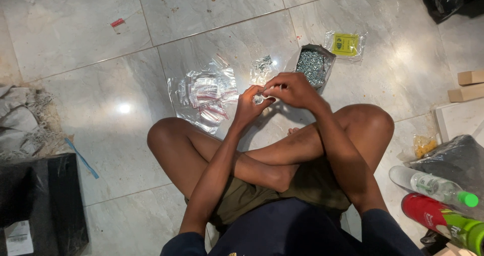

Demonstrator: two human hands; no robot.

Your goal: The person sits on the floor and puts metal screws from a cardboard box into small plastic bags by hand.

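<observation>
A person sits cross-legged on a pale marble-tile floor [101,135], both hands raised over the knees and pinched together on a small clear plastic bag [259,99]. The little bag is crumpled and glossy, mostly hidden between the fingers; what it holds cannot be made out.

At nine o'clock from the hands lies a dark cardboard box [45,205] beside a heap of grey cloth [20,120], with a thin blue strip [81,158] on the tile between them and the knee. Nearer, at ten o'clock, a flat stack of clear zip bags with red seal lines [206,96] rests on the floor.

The left hand [249,107] is curled narrow, thumb and fingertips gripping the bag's lower edge, wrist bent upward. The right hand [292,88] arches over it from above, fingers closed on the bag's top, forearm slanting back across the right knee.

Just above, at twelve o'clock, sits a filled clear packet of screws [262,64]. At one o'clock is an open grey carton of silver screws [312,67], just beyond the right hand, and past it a clear packet with a yellow card [345,45]. At four o'clock stand a clear plastic bottle with a green cap [433,186] and a red and green can [443,219].
</observation>
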